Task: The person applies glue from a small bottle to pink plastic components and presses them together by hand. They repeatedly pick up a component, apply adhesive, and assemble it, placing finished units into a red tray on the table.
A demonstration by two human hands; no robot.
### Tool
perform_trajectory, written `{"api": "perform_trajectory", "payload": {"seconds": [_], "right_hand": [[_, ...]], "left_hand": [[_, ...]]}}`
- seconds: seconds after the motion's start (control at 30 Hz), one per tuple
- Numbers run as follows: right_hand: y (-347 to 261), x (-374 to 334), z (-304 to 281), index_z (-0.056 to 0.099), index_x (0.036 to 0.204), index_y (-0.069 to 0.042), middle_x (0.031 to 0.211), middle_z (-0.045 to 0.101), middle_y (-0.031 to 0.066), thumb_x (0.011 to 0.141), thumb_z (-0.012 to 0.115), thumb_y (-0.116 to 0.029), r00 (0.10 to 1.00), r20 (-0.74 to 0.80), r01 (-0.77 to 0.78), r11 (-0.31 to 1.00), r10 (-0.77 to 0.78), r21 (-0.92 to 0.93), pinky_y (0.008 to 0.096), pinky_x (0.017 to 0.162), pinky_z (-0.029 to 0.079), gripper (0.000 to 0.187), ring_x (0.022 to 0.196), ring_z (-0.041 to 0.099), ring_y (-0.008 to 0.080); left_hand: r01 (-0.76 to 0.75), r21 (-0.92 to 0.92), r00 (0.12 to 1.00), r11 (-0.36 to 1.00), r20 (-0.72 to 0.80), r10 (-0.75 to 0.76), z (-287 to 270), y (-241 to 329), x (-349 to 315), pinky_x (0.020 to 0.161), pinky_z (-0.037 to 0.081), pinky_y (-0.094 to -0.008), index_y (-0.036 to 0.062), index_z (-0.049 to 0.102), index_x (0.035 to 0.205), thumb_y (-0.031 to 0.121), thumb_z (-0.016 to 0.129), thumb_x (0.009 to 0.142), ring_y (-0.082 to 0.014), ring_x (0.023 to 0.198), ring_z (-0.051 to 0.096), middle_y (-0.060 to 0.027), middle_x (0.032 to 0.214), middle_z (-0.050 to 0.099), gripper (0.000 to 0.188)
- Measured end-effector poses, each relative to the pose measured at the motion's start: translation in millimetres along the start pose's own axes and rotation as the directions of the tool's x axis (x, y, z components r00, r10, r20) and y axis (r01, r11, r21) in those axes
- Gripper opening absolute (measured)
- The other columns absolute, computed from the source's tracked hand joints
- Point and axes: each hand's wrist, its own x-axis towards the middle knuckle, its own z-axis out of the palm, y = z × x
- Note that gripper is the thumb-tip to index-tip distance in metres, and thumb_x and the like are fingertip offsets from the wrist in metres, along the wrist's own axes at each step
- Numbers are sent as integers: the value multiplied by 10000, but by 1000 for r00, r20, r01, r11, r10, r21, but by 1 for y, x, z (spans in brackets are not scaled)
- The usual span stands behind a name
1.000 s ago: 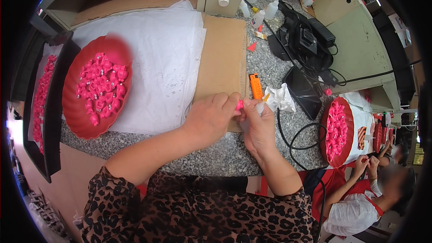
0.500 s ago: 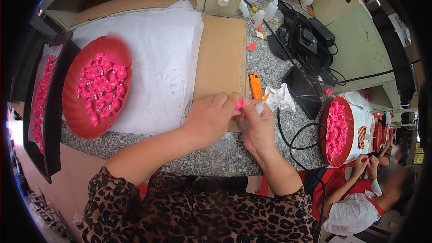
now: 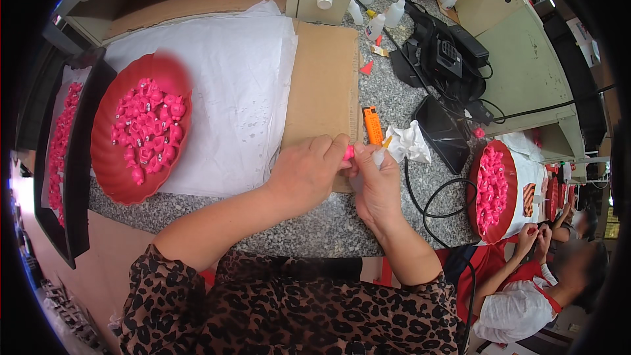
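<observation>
The held piece (image 3: pixel 348 152) is pink, the dish (image 3: pixel 104 131) red, the counter (image 3: pixel 315 230) speckled grey, the top (image 3: pixel 296 309) leopard-print.

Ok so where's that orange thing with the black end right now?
In the head view, the orange thing lies just right of centre on the speckled worktop, between the cardboard and the crumpled white paper, just beyond the right hand.

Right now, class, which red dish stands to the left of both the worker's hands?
The scalloped red dish beside the long black tray; the other red dishes all lie farther right than the left hand.
</observation>
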Motion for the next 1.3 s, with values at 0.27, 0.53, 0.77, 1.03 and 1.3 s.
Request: {"api": "perform_trajectory", "payload": {"seconds": [0.27, 0.53, 0.77, 1.03, 1.3], "right_hand": [[-1, -1, 2, 522, 736, -54, 631, 520, 9, 827, 602, -142, 1000, 1, -4, 1000, 4, 0, 210, 557, 387, 150, 567, 459, 74], [-2, -1, 2, 526, 733, -53, 630, 519, 7, 825, 605, -147, 1000, -6, -3, 1000, 3, -5, 205, 556, 382, 154, 567, 458, 72], [1, -2, 1, 531, 749, -46, 647, 520, 2, 819, 611, -126, 1000, -9, 28, 1000, -28, -9, 191, 530, 369, 132, 577, 458, 64], [2, -3, -1, 538, 767, -37, 665, 523, 2, 819, 609, -106, 994, 27, 107, 993, -105, -58, 190, 533, 372, 112, 589, 457, 60], [0, -4, 0, 541, 771, -31, 671, 528, 4, 823, 604, -106, 992, 36, 124, 989, -122, -84, 191, 542, 378, 111, 597, 460, 61]], "left_hand": [[0, -9, 1000, 1000, -21, 0, 0, 0, 0, 514, 425, -347, 35, 492, 1018, 114, 594, 747, -250, 647, 538, -82, 718, 493, 300], [-10, -20, 1000, 1000, -23, 9, 2, -1, 1, 522, 422, -345, 29, 493, 1023, 92, 600, 736, -248, 649, 535, -82, 715, 490, 313], [-32, 16, 999, 999, -44, 32, 1, 0, 0, 517, 429, -333, 37, 495, 1023, 78, 589, 725, -235, 642, 533, -73, 715, 476, 315], [-49, 9, 998, 999, -51, 49, -1, 0, -1, 525, 438, -335, 45, 483, 1025, 106, 564, 741, -233, 664, 542, -75, 729, 466, 302], [-46, -4, 996, 999, -72, 46, 0, -1, -2, 514, 432, -324, 34, 522, 1046, 47, 599, 696, -223, 654, 521, -68, 748, 480, 359]]}}
